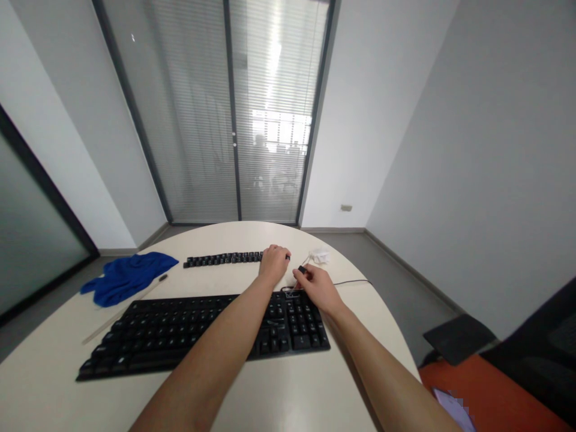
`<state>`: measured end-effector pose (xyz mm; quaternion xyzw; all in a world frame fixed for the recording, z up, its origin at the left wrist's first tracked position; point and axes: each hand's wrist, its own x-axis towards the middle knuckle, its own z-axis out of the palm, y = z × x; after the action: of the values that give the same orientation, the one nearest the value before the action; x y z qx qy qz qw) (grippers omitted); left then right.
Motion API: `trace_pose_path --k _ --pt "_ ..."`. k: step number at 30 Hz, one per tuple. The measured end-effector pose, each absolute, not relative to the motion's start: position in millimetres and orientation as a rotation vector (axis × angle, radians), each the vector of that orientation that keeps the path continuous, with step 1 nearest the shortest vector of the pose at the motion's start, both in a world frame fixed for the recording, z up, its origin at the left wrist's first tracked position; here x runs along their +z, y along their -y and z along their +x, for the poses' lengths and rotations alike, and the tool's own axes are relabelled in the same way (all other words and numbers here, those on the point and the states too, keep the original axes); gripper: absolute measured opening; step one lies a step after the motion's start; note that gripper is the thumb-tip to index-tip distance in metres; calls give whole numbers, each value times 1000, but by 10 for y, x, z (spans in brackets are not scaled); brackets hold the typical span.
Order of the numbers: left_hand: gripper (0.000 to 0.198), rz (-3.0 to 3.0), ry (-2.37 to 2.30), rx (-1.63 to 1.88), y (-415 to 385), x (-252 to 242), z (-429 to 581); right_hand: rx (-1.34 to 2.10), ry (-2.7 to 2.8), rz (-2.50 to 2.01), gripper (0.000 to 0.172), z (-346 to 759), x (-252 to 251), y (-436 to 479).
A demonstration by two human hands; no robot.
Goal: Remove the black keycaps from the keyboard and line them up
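Note:
Across the table lies a black keyboard (180, 327), partly covered by my forearms. My left hand (273, 264) is closed at the right end of a row of loose black keycaps (225, 258), with one small black keycap (287, 257) showing at its fingertips. Above the keyboard's upper right part, my right hand (320, 287) pinches a small black-topped tool (302, 270). Thin pale wires run down from it towards the keys, like those of a keycap puller; their lower ends are hard to make out.
A crumpled blue cloth (130, 276) lies at the left, near a thin brush (139, 295). Crumpled white material (320, 257) sits beyond my right hand. The keyboard cable (353, 281) runs off the table's right edge. An orange chair (472, 390) stands at the right.

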<state>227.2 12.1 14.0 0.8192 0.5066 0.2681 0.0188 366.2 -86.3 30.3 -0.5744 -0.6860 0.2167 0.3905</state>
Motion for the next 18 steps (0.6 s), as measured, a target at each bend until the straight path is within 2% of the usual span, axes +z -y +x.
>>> trace_pose_path --k 18 --pt "19 2539 -1539 897 -124 115 2270 553 1745 -1457 36 3673 303 858"
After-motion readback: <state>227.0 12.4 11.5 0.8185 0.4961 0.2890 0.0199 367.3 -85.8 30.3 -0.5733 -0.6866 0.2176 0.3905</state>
